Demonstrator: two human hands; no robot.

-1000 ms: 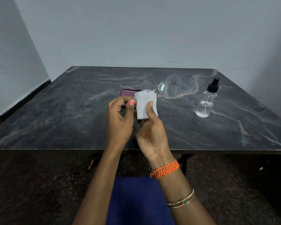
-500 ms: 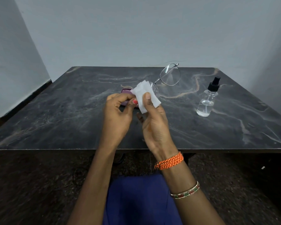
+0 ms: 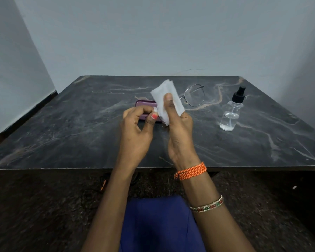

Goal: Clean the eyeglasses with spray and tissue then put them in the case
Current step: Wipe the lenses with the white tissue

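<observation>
Over on the left, the person's left hand (image 3: 135, 128) is curled, thumb and fingertips pinching what looks like the near end of the thin wire-framed eyeglasses (image 3: 194, 96). That end is hidden behind the thumb and the tissue, so I cannot say exactly which part is held. Just behind that hand the purple oblong glasses case (image 3: 145, 104) lies flat on the dark marbled table (image 3: 62, 133), its lid apparently closed.

Next along, the right hand (image 3: 178, 131) presses the folded white tissue (image 3: 166, 99) with the thumb on the near side and the fingers behind, presumably sandwiching one lens. The other lens sticks out to the right of the tissue, bare and raised above the tabletop. So the glasses sit between the two hands, one lens inside the right hand's pinch and the far lens well outside either grip.

The risks, as I judge them: the frame looks slender, and rubbing hard while holding it at only one end could twist the bridge or bend it. The free lens hangs unsupported, so a slip of the left pinch could drop the glasses onto the hard table. A dry patch of tissue might also smear the lens instead of clearing it.

Farthest right, the small clear spray bottle with a black pump top (image 3: 231, 113) stands upright, well apart from both hands.
</observation>
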